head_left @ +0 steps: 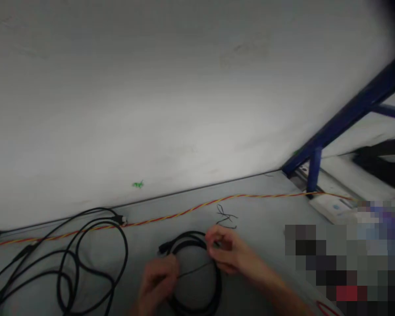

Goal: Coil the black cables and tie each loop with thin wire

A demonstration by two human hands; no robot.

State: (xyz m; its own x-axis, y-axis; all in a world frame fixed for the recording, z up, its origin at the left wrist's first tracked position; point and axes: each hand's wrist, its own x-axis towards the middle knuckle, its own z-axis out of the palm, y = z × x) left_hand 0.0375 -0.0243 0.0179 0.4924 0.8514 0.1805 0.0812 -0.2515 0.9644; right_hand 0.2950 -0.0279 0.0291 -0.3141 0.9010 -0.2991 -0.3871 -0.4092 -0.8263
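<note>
A coiled black cable [219, 285] lies on the grey surface, low in the middle of the view, with a connector at its upper left. Over the coil's left side, my left hand [159, 278] is closed on one end of a thin dark tie [194, 271]. The tie stretches across the coil's opening to my right hand [228, 252], whose fingers are pinched at the coil's upper right. Several loose thin ties [226, 215] lie just above that hand.
Looser black cables [127, 250] with connectors spread at the left. A twisted red-yellow wire [184, 212] runs along the back, before a pale wall [171, 109]. At the right stand a blue metal frame [342, 120] and white equipment [332, 208], beside a blurred-out patch.
</note>
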